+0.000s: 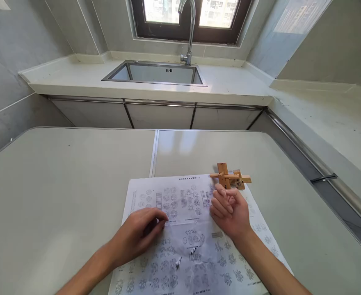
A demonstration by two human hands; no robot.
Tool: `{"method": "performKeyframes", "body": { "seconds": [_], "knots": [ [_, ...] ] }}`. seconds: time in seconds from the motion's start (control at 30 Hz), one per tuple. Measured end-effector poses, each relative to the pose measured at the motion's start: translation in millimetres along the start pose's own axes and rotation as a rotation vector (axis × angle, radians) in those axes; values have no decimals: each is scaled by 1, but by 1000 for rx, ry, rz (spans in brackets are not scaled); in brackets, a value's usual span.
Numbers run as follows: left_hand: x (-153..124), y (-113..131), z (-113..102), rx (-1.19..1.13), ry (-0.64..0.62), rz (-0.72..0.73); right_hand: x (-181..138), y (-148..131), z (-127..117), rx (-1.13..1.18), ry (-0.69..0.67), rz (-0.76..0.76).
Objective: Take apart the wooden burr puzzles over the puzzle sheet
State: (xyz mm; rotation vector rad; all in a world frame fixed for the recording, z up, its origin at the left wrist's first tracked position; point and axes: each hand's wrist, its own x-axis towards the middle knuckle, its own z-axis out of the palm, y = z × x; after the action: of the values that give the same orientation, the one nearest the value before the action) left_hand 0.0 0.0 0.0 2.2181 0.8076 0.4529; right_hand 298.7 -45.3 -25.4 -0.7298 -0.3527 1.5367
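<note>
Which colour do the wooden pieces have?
The wooden pieces are light brown with dark markings; see head view.

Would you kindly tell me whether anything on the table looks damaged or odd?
Yes: the printed sheet looks worn. Two small ragged marks near the picture's lower middle seem to be tears, breaking its surface, and creases run across the paper.

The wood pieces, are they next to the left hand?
No, the wood pieces are by the right hand, away from the left hand.
</note>
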Motion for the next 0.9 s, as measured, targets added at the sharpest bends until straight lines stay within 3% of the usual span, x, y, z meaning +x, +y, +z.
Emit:
{"method": "performKeyframes", "body": {
  "seconds": [0.37,0.53,0.77,0.9],
  "knots": [
    [-1,1,-1,24,9,38,4,-15,-21,238,16,-157],
    [-1,1,0,28,12,50,6,-19,-27,284,-62,-140],
    [-2,0,0,26,14,54,5,-21,-27,350,68,-104],
    [-2,0,1,28,9,55,5,-23,-29,295,61,-135]
  ]
}}
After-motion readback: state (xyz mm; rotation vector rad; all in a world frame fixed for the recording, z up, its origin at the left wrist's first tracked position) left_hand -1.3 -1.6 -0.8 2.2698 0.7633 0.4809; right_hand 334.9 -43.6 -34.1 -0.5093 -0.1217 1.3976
